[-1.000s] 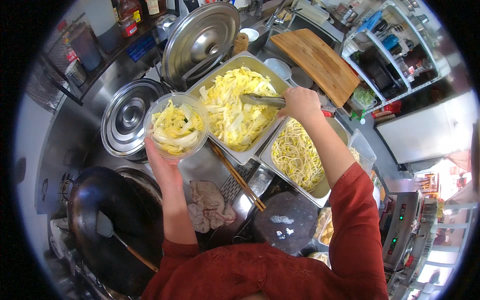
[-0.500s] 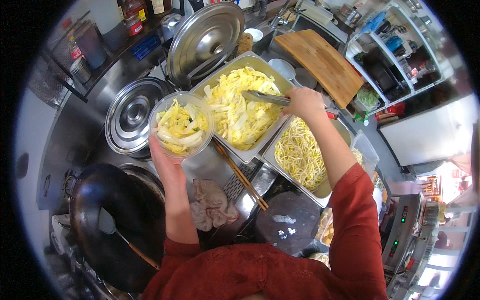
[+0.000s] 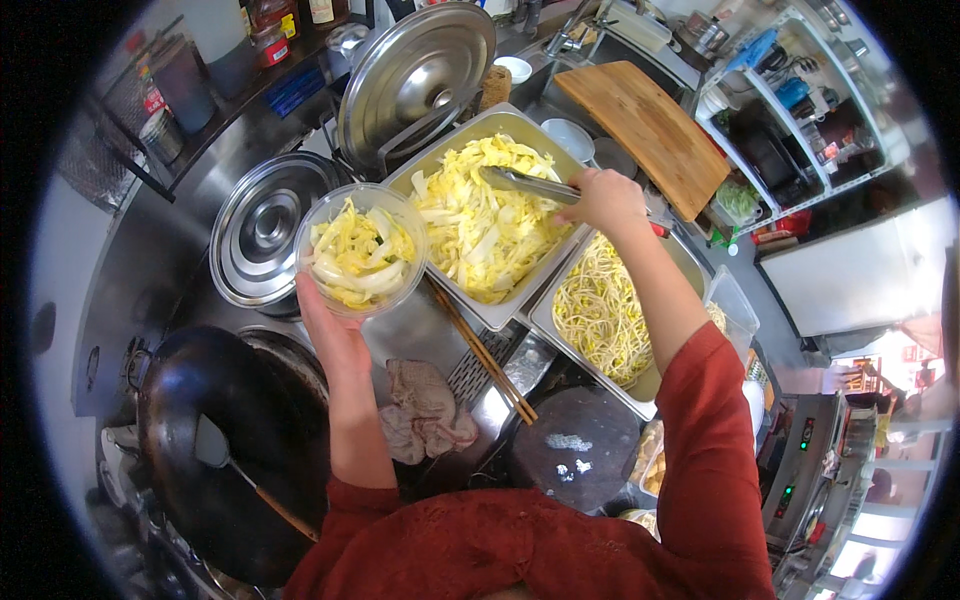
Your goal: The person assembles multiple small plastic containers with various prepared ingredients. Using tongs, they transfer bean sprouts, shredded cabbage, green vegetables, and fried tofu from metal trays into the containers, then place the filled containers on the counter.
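My left hand [image 3: 330, 325] grips a clear round plastic bowl [image 3: 417, 262] from its near left side. Shredded cabbage [image 3: 362, 255], pale and yellow, fills part of it. In my right hand [image 3: 608, 200] is a pair of metal tongs [image 3: 535, 185], whose tips touch the cabbage heap [image 3: 480, 225] in a deep steel tray [image 3: 497, 316]. The bowl is held beside that tray's left edge. Under my right forearm, a second steel tray [image 3: 648, 408] holds bean sprouts [image 3: 603, 315].
A black wok [image 3: 235, 385] with a spatula [image 3: 214, 445] lies at the lower left. Wooden chopsticks [image 3: 490, 360] and a crumpled cloth [image 3: 425, 405] rest before the trays. Steel lids [image 3: 415, 85] stand behind. A cutting board [image 3: 645, 125] spans the sink. A dark round board [image 3: 575, 440] is nearest me.
The tong tips have shifted very slightly up and left within the cabbage. The bowl and my left hand stay nearly in place.
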`<control>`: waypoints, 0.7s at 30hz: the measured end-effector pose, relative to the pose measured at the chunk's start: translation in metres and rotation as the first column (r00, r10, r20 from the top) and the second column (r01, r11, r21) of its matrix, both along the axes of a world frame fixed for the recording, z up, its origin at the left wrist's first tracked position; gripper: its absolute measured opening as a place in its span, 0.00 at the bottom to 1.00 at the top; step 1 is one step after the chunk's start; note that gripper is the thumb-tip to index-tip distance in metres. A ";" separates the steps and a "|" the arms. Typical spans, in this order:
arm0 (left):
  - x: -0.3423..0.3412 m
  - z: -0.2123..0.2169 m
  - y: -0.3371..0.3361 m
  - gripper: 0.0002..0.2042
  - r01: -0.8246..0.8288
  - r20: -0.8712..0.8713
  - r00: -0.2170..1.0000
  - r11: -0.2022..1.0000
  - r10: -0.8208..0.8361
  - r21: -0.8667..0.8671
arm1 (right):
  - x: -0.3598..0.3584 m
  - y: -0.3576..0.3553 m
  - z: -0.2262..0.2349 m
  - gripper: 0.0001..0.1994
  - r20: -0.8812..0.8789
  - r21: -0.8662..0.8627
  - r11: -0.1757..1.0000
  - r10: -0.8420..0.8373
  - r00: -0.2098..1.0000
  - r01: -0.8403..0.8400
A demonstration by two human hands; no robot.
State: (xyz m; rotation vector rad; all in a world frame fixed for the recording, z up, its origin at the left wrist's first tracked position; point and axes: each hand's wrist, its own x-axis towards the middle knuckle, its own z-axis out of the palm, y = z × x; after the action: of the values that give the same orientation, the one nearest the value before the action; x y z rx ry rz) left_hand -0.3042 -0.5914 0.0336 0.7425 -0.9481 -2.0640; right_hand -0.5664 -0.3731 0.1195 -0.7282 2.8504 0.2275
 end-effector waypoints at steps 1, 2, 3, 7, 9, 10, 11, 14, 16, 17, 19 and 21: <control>0.000 -0.001 -0.001 0.31 -0.005 0.016 1.000 1.000 0.006 -0.006 | 0.001 0.004 0.006 0.31 -0.005 -0.015 1.000 -0.008 1.000 0.008; 0.000 -0.001 -0.001 0.31 -0.016 0.027 0.999 1.000 0.016 -0.002 | 0.002 0.009 0.012 0.31 -0.012 -0.031 0.999 -0.018 1.000 0.018; -0.001 -0.002 -0.002 0.31 -0.027 0.036 0.999 1.000 0.027 0.000 | 0.005 0.014 0.019 0.32 -0.052 -0.081 0.997 0.005 0.999 -0.009; -0.007 -0.004 -0.001 0.30 0.028 -0.029 0.999 0.999 -0.027 0.016 | 0.025 0.031 0.056 0.31 -0.125 -0.208 0.978 -0.008 0.992 -0.018; -0.010 -0.004 0.004 0.30 0.032 -0.038 0.999 0.999 -0.031 0.026 | 0.040 0.043 0.079 0.29 -0.143 -0.322 0.944 0.026 0.989 -0.071; -0.011 -0.003 0.008 0.30 0.046 -0.009 0.999 0.999 -0.045 0.020 | 0.049 0.049 0.089 0.28 -0.152 -0.342 0.938 0.005 0.988 -0.058; -0.014 -0.003 0.013 0.30 0.069 -0.007 0.998 0.998 -0.069 0.007 | 0.058 0.056 0.098 0.27 -0.155 -0.376 0.918 0.076 0.985 -0.130; -0.017 0.003 0.038 0.29 0.215 -0.024 0.976 0.976 -0.216 -0.031 | 0.091 0.079 0.116 0.24 -0.210 -0.359 0.902 0.173 0.962 -0.240; -0.022 0.012 0.058 0.28 0.341 -0.049 0.939 0.940 -0.340 0.026 | 0.115 0.087 0.115 0.21 -0.350 -0.271 0.888 0.268 0.898 -0.371; -0.020 0.017 0.073 0.32 0.396 -0.018 0.918 0.918 -0.397 -0.007 | 0.128 0.090 0.112 0.18 -0.435 -0.165 0.901 0.299 0.849 -0.402; -0.019 0.026 0.100 0.29 0.473 -0.085 0.879 0.880 -0.469 0.041 | 0.152 0.100 0.112 0.21 -0.481 0.025 0.935 0.320 0.816 -0.353; -0.016 0.033 0.124 0.29 0.562 -0.127 0.825 0.824 -0.551 0.077 | 0.173 0.125 0.125 0.26 -0.457 0.071 0.969 0.243 0.856 -0.237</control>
State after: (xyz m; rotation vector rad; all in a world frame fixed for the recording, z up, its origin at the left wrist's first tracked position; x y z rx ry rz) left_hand -0.3206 -0.4673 0.0669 0.4353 -1.0922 -2.6565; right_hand -0.3930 -0.2478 0.2440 -1.1715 3.1850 0.5200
